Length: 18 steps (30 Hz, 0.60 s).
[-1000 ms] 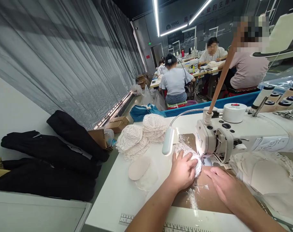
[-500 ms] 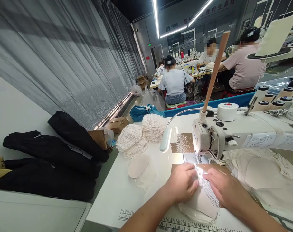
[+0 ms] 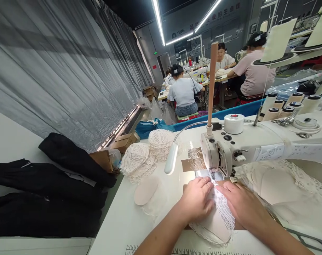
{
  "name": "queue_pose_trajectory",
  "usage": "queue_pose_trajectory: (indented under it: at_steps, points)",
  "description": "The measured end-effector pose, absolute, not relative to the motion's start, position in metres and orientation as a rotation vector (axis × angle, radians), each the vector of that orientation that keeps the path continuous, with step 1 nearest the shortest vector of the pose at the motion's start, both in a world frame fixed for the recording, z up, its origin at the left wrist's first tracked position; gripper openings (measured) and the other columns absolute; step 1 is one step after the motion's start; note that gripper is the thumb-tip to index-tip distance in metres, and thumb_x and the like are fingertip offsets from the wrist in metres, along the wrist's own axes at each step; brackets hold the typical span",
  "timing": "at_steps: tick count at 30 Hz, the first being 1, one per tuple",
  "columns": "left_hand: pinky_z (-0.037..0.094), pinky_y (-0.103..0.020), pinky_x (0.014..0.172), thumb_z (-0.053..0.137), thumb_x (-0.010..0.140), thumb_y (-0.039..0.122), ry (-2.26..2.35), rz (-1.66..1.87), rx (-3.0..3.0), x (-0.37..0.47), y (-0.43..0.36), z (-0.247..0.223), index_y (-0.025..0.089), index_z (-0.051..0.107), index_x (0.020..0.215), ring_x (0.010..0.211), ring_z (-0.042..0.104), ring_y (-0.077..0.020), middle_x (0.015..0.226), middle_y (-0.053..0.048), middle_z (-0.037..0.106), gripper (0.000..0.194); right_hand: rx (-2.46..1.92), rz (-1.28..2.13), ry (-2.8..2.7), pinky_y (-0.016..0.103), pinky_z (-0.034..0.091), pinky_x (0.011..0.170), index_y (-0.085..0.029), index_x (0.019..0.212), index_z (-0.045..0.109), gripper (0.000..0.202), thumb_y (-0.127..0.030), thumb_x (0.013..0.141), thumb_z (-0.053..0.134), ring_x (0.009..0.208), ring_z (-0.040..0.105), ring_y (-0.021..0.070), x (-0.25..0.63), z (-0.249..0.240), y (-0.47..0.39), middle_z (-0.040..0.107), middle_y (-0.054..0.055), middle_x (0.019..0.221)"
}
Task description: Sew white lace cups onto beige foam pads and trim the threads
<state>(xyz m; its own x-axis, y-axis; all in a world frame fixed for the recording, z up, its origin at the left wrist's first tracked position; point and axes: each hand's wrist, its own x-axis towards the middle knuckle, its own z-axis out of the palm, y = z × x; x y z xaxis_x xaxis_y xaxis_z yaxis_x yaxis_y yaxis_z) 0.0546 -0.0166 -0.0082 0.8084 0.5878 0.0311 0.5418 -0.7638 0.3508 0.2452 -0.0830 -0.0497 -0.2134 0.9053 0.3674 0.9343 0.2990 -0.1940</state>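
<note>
White lace fabric lies over a smooth beige cup-shaped piece on the sewing machine bed, its front end at the lit needle area. My left hand presses on the lace from the left, fingers bent and close together, thumb drawn in. On the other side my right hand holds the lace down with its fingertips near the needle. Both hands are just in front of the sewing machine head. The fingers hide the edge of the lace at the presser foot.
Stacks of lace pieces and a beige oval pad lie on the white table at left. More lace fabric is bunched at right. A bendable lamp hangs over the table. Thread cones stand behind; co-workers sit beyond.
Both hands have slid the lace and beige piece forward, closer to the needle. The camera view has turned slightly to the right.
</note>
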Motion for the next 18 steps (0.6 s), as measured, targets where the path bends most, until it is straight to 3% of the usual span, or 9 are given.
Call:
queue_pose_trajectory:
  at_steps: [11, 15, 18]
  points:
    - [0.034, -0.041, 0.113, 0.054, 0.08, 0.029, 0.618, 0.058, 2.782, 0.052, 0.019, -0.006, 0.008, 0.049, 0.138, 0.133, 0.044, -0.029, 0.147, -0.015, 0.044, 0.062, -1.68, -0.097, -2.129, 0.03, 0.04, 0.063, -0.021, 0.11, 0.066, 0.044, -0.002, 0.082, 0.039, 0.068, 0.057, 0.0176, 0.238, -0.049, -0.078, 0.068, 0.006, 0.087]
    - [0.035, -0.043, 0.112, 0.054, 0.08, 0.023, 0.591, 0.038, 2.844, 0.048, 0.022, -0.005, 0.01, 0.049, 0.138, 0.135, 0.04, -0.0304, 0.147, -0.016, 0.043, 0.06, -1.614, -0.044, -2.17, 0.03, 0.042, 0.058, -0.024, 0.096, 0.069, 0.037, -0.006, 0.083, 0.039, 0.064, 0.057, 0.0183, 0.242, -0.048, -0.08, 0.064, 0.003, 0.077]
    - [0.04, -0.043, 0.105, 0.052, 0.08, 0.017, 0.66, 0.166, 2.844, 0.045, 0.011, 0.0, 0.013, 0.055, 0.129, 0.127, 0.047, -0.0299, 0.141, -0.015, 0.048, 0.049, -1.567, -0.006, -2.165, 0.029, 0.046, 0.057, -0.023, 0.089, 0.069, 0.038, -0.007, 0.085, 0.035, 0.065, 0.061, 0.0178, 0.248, -0.049, -0.083, 0.064, 0.003, 0.074]
